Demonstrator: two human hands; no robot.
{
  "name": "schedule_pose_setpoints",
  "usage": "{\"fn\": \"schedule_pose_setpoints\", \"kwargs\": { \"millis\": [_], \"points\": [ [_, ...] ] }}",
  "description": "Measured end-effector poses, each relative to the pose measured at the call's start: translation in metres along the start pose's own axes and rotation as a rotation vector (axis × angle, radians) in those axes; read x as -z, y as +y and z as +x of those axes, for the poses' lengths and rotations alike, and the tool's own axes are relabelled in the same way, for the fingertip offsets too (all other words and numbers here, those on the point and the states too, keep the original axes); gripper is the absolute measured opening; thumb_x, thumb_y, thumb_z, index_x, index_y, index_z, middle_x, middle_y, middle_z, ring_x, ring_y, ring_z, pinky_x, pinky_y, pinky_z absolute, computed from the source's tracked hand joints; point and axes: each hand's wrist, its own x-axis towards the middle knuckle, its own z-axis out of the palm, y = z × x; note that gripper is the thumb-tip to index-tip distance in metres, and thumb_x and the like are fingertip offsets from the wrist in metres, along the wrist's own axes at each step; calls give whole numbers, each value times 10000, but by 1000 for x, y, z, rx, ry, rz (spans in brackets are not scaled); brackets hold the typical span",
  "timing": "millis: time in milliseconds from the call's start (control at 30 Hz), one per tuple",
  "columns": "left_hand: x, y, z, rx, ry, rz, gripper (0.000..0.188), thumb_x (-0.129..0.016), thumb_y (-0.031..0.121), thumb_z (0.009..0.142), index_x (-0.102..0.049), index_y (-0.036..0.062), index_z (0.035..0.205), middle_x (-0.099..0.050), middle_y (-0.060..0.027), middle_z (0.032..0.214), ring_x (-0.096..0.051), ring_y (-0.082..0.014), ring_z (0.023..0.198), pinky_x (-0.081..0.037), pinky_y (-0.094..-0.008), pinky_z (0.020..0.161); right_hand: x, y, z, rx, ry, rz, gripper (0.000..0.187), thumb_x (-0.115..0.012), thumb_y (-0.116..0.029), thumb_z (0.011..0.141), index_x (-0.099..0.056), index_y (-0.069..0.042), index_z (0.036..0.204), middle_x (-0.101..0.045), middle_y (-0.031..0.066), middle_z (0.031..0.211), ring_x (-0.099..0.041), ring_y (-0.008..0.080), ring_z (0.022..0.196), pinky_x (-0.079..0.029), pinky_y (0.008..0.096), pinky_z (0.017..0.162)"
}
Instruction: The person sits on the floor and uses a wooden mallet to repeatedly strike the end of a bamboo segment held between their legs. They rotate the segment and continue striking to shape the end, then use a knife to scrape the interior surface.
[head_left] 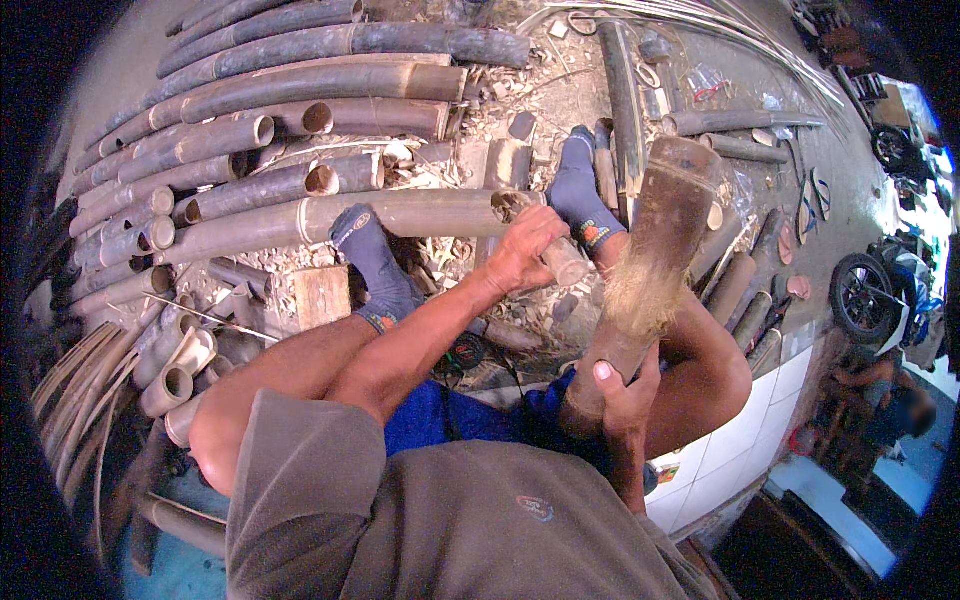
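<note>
My left hand (525, 248) is closed around a short, pale, rounded rod (568, 268) beside the open end of a long bamboo pole (400, 214). Its fingers hide where the rod's far end meets the pole, so I cannot tell whether it goes inside. My left foot, in a grey-blue sock (372, 255), rests against that pole. On the right, my right hand (625, 388) grips the lower part of a thick brown bamboo piece (680, 190), thumb on top. The piece is tilted, its upper end pointing away, with a frayed, straw-coloured patch midway.
Several cut bamboo poles (330, 95) lie in rows at far left. Wood shavings (540, 90) litter the floor. A wooden block (322, 297) sits by my left foot. Bent bamboo strips (75, 400) pile up at left. A motorbike wheel (865, 297) and another person (880, 400) are at right.
</note>
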Motion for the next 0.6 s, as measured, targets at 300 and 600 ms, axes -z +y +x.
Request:
{"fn": "schedule_pose_setpoints", "kwargs": {
  "millis": [300,600],
  "points": [
    [14,-7,5,17,-80,-20,538,-729,87,532,-561,42,1041,-494,-133,883,-513,-362,832,-428,-460,760,-10,-5,-1,41,-41,-79,906,-807,-305,760,-384,25,1490,-566,177,1357,-554,292,1253,-413,413,1097],
    [14,-6,11,27,-55,-9,509,-737,67,535,-559,41,1011,-489,-123,865,-510,-350,819,-430,-449,744,-12,-14,-1,124,-24,-95,923,-794,-292,771,-351,31,1514,-549,191,1387,-543,296,1280,-403,420,1112]
  ]
}}
